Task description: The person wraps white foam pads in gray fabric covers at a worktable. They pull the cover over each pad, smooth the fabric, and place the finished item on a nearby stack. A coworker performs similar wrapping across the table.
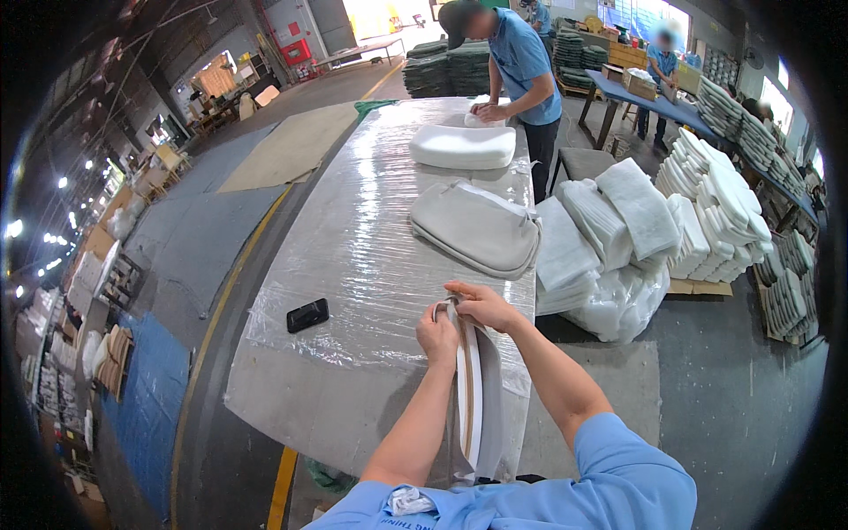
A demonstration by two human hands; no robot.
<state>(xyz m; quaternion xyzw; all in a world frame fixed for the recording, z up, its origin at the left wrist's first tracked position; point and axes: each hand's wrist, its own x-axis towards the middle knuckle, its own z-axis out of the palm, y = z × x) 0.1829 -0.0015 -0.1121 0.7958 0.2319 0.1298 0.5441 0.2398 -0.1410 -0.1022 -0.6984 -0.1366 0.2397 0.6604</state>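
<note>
At left, a dark phone point(307, 315) lies on the bench point(300, 389). Right of it, a worker's left hand point(436, 337) pinches the far end of a grey fabric piece point(477, 397), seemingly adjusting its edge; the next move likely calls for steady tension. The piece, long and narrow, white-banded and tan-striped, extends nearward over the bench. The right hand point(481, 307) grips the same end.

Counter point(274, 389): phone point(307, 315), left; fabric cover point(477, 231), right, farther back; cushion point(463, 148), behind the cover. Zippered piece point(472, 389): in left hand point(437, 336) and right hand point(484, 306), before the cover, right of the phone. Padding stacks point(583, 225): right of counter. Co-worker point(526, 66): counter's far right side, behind the cushion.
</note>
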